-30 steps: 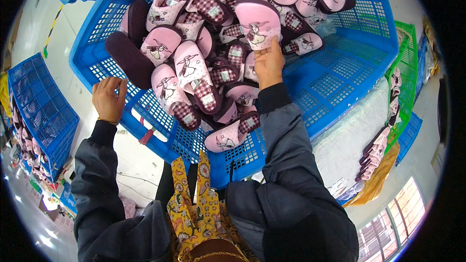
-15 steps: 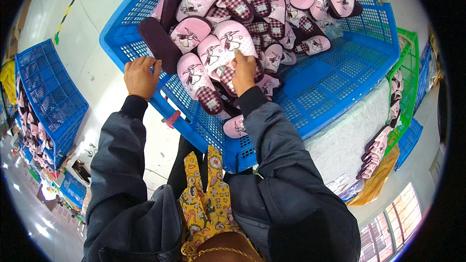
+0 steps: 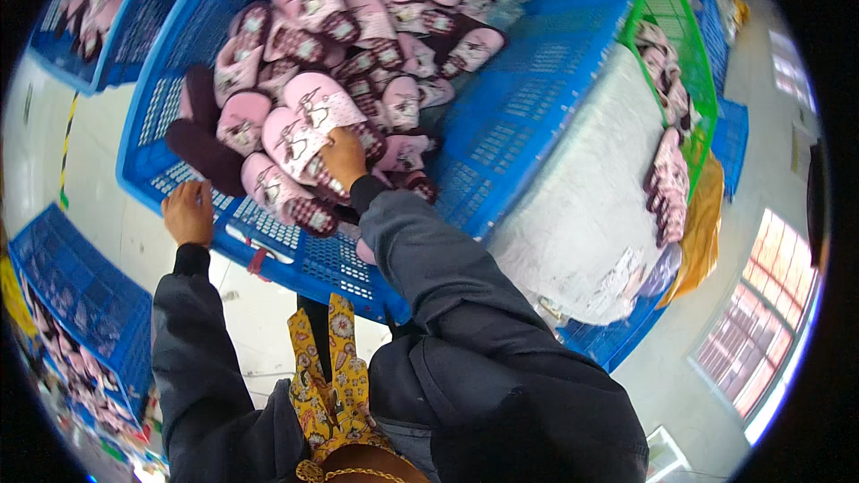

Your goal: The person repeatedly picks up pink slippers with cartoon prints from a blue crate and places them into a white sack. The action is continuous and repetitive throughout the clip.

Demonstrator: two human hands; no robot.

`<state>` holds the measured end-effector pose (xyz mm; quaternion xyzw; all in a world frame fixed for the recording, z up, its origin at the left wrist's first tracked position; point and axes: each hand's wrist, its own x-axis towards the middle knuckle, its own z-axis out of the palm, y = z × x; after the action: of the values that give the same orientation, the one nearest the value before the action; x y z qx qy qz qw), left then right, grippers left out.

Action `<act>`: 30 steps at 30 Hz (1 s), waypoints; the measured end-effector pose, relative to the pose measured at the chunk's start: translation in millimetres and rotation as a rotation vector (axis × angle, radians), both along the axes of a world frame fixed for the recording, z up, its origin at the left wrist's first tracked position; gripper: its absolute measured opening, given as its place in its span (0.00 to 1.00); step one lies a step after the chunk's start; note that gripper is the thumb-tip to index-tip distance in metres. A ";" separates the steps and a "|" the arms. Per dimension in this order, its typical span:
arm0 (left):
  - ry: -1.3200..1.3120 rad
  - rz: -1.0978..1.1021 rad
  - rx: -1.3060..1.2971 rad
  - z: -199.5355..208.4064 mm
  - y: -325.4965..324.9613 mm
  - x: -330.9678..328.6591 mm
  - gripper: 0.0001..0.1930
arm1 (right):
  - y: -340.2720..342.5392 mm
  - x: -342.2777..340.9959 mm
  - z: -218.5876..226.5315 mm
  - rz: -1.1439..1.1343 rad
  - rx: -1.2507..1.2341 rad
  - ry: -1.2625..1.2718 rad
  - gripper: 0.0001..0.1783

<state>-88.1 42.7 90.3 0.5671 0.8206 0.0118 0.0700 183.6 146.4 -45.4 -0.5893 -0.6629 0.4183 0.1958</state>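
Holding a pink slipper (image 3: 322, 104) is the right hand (image 3: 344, 156), left hand (image 3: 188, 214) unclear, wrapping print (image 3: 623, 274) illegible.

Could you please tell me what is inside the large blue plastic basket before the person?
Pink fabric slippers with dark soles and checked insoles, heaped; the right hand appears to grip one. Bare blue mesh shows at the right. Anything beneath the slippers is covered.

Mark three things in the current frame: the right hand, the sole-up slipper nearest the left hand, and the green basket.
Right hand (image 3: 343, 157): head view, back of the hand.
Sole-up slipper (image 3: 204, 157): head view, middle of its dark sole.
Green basket (image 3: 677, 22): head view, its mesh side wall.
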 end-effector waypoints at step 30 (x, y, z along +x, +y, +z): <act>-0.234 -0.108 -0.037 -17.6 -67.6 64.4 0.04 | 146.3 532.2 171.0 -0.849 0.473 -0.337 0.19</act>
<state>-23.7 -24.9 72.6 0.6038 0.7752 0.0587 0.1762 715.8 292.7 125.7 -0.8052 -0.4641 0.0397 0.3670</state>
